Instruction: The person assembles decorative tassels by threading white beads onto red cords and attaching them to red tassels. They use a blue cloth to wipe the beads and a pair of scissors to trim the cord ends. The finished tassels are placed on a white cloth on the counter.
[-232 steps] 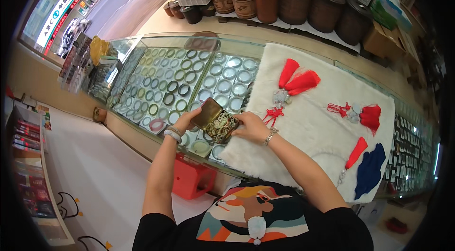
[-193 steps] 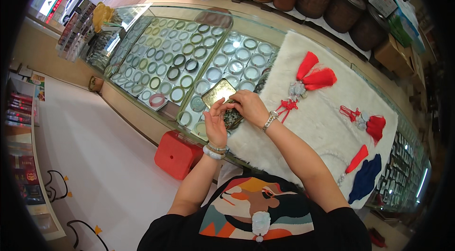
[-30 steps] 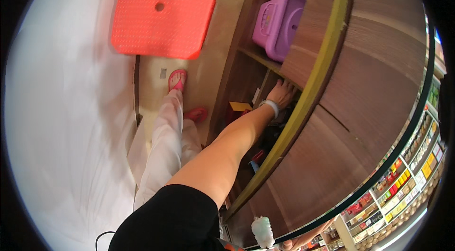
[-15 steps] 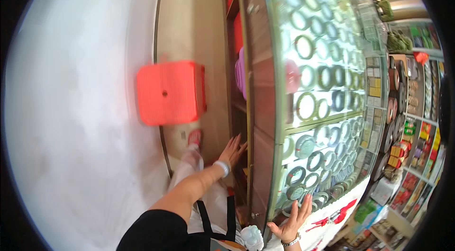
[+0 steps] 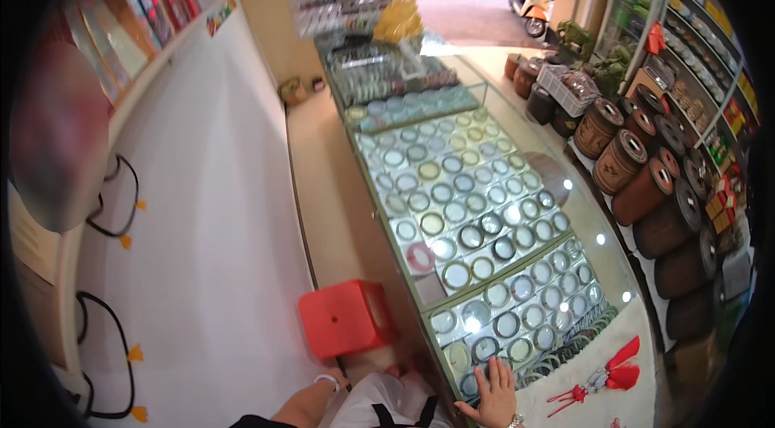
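Note:
My right hand [image 5: 494,397] rests with spread fingers on the glass top of a long display case [image 5: 430,289], at its near corner. Beneath the glass lie rows of round bangles [image 5: 494,295], mostly pale and green. A metal-link bracelet circles that wrist. My left forearm [image 5: 303,405] comes in at the lower edge, a pale bangle [image 5: 327,380] on its wrist. The fingers of my left hand cannot be made out beside my light trousers. Just ahead of it stands a red plastic stool [image 5: 343,318].
A red tasselled ornament [image 5: 597,379] lies on white cloth at the case's near right. Brown lidded barrels [image 5: 642,195] line the right side. At the far end stand a small-goods rack [image 5: 347,2] and a yellow bag [image 5: 398,19]. A white wall [image 5: 218,210] runs along the left.
My view has lifted and swung toward the street. My left hand has left the dark shelf under the case and dropped to the lower edge; my right hand stays at the glass.

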